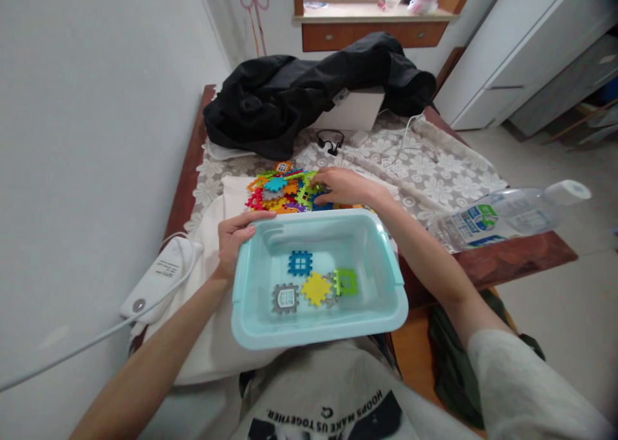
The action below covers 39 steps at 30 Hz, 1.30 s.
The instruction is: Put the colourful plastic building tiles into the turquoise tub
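Observation:
A light-blue plastic bin (318, 339) is tilted toward me at the table's near edge. Inside lie several flat toothed building tiles: a blue tile (300, 263), a yellow tile (317, 289), a green tile (346, 281) and a grey tile (286, 298) with a white window. My left hand (236, 237) grips the bin's upper left corner, thumb on the rim. Behind the bin is a heap of colourful tiles (277, 192), partly hidden by its far rim. My right hand (345, 185) reaches over the heap's right side, thumb and fingers apart around green and blue pieces.
A black jacket (309, 89) covers the table's back, near black headphones (331, 142). A large clear bottle (506, 218) lies on its side at right. At left, a white power strip (161, 276) and its cable rest by the wall.

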{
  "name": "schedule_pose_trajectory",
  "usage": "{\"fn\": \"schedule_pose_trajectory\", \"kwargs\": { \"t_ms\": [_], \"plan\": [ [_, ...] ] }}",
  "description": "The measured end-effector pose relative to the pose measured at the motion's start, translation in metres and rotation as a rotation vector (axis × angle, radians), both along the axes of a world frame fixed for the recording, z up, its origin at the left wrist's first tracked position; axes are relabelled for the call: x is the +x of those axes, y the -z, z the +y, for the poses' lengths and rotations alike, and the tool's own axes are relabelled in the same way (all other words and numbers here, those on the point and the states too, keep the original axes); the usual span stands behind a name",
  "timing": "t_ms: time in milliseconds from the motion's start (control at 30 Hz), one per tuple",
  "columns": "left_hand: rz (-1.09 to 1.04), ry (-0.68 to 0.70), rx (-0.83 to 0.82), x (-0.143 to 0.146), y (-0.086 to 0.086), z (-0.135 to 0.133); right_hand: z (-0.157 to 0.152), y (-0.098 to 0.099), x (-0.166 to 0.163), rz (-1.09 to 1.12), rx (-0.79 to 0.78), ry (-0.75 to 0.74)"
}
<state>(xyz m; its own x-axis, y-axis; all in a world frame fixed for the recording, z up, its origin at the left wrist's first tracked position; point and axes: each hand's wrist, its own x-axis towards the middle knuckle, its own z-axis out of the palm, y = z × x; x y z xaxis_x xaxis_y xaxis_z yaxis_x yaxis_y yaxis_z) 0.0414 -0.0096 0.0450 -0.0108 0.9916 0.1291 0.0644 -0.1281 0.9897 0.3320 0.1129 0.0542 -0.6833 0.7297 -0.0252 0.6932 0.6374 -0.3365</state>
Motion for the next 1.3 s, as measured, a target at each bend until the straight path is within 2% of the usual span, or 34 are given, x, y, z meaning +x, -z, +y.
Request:
{"fn": "schedule_pose_trajectory", "kwargs": {
  "t_ms": [200, 333, 433, 533, 667, 733, 833, 933, 1067, 1167, 1300],
  "plan": [
    [-0.011, 0.009, -0.005, -0.002, 0.003, 0.001, -0.003, -0.008, -0.005, 0.052, -0.149, -0.011],
    [-0.012, 0.015, 0.005, -0.001, 0.001, -0.001, 0.0, -0.009, -0.001, 0.235, -0.235, -0.07],
    [-0.023, 0.018, -0.005, 0.0, -0.002, -0.001, 0.001, -0.016, 0.003, 0.381, -0.232, -0.108],
    [-0.031, 0.028, -0.004, 0.001, -0.003, -0.001, -0.007, -0.032, 0.003, 0.542, -0.181, -0.112],
    [-0.04, 0.039, 0.017, 0.0, -0.002, -0.001, -0.039, -0.061, -0.004, 0.768, -0.14, -0.155],
    [-0.049, 0.047, 0.015, 0.0, -0.001, -0.001, -0.057, -0.076, -0.008, 0.799, -0.19, -0.229],
    [-0.044, 0.055, 0.01, -0.001, 0.001, -0.001, -0.072, -0.089, -0.01, 0.713, -0.278, -0.362],
    [-0.026, 0.045, 0.035, -0.001, 0.001, 0.0, -0.062, -0.08, -0.01, 0.598, -0.192, -0.305],
    [-0.03, 0.052, 0.045, -0.002, 0.002, 0.001, -0.028, -0.043, -0.008, 0.34, 0.014, -0.076],
    [-0.02, 0.052, 0.05, -0.002, 0.003, 0.0, -0.013, -0.02, -0.009, 0.096, -0.019, -0.052],
    [-0.031, 0.057, 0.041, -0.002, 0.002, -0.001, -0.014, -0.015, -0.015, -0.037, -0.061, -0.032]
  ]
}}
